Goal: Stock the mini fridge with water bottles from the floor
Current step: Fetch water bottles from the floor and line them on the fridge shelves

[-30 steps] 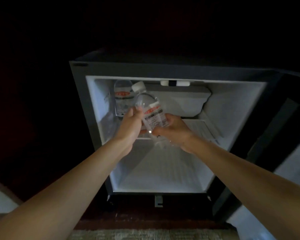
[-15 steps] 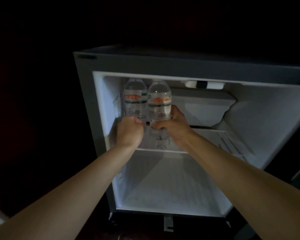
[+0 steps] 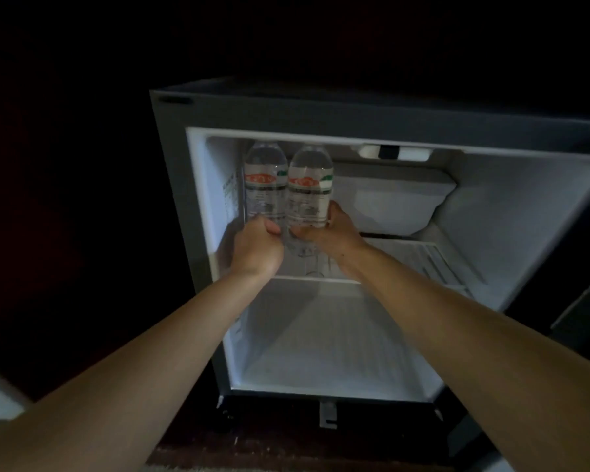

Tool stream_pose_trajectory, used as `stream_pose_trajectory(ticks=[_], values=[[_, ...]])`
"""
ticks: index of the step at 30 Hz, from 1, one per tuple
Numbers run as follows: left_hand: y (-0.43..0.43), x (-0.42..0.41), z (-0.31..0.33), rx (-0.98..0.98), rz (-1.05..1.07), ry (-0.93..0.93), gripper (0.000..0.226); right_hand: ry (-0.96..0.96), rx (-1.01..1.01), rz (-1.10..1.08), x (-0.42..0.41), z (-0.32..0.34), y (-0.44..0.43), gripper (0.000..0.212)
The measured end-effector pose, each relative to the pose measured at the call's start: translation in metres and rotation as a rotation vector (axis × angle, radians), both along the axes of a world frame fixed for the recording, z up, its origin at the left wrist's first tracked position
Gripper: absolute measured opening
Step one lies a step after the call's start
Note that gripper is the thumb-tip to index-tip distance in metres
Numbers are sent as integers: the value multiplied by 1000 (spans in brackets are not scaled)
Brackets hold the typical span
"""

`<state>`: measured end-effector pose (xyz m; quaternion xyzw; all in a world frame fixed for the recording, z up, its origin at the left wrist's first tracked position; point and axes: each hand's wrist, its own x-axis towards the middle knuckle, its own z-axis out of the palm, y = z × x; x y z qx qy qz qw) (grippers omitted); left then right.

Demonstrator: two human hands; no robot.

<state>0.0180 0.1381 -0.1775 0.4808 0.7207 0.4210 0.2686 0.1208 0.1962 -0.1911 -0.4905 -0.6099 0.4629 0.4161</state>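
The mini fridge (image 3: 286,112) stands open, its white inside lit. Two clear water bottles with red and white labels stand upright side by side at the left end of the upper shelf (image 3: 419,257). My right hand (image 3: 331,231) grips the lower part of the right bottle (image 3: 310,185). My left hand (image 3: 254,248) is curled at the base of the left bottle (image 3: 265,182), hiding its bottom, with the thumb lying between the two bottles.
A white freezer box (image 3: 392,199) fills the upper middle of the fridge, right of the bottles. The lower compartment (image 3: 324,352) holds nothing. The fridge door edge (image 3: 579,318) shows at the far right. The surroundings are dark.
The tilted bottle in my hands has been stood upright on the shelf next to the first one. The view has moved closer to the fridge.
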Motion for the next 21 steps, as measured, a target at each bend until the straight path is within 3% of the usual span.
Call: stream_pose_trajectory(ticks=[4, 10, 13, 21], values=[[-28, 7, 9, -10, -12, 57, 28, -49, -194, -151, 15, 14, -30, 63], [-94, 33, 41, -4, -66, -10, 26, -72, -153, -196, 62, 42, -119, 13], [-139, 63, 59, -7, -138, -95, 24, 11, -98, -291, 100, 54, -183, 32], [-299, 194, 79, -31, -519, -168, 30, -98, -19, -536, 217, 43, -388, 21]])
